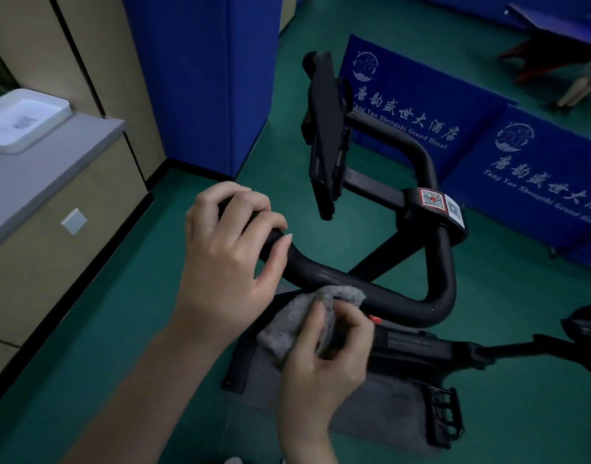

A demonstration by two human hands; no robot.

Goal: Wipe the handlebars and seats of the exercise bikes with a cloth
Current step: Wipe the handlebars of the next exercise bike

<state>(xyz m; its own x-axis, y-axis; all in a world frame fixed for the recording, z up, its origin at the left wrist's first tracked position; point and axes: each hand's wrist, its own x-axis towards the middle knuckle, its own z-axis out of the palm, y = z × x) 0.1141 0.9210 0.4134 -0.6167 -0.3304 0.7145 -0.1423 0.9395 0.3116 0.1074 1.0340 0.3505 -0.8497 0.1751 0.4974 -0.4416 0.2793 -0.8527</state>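
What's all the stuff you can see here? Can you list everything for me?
handlebar: one, black, middle of the view
cloth: one, grey, against the handlebar's near bend
screen holder: one, black, above the handlebar
stickers: two, one red and white, one white, on the handlebar's clamp
banners: two, blue with white writing, standing at the right
pedal: one, black, bottom right
tray: one, white, on the grey counter at the left
floor: green
left hand: grips the handlebar's end
right hand: holds the cloth
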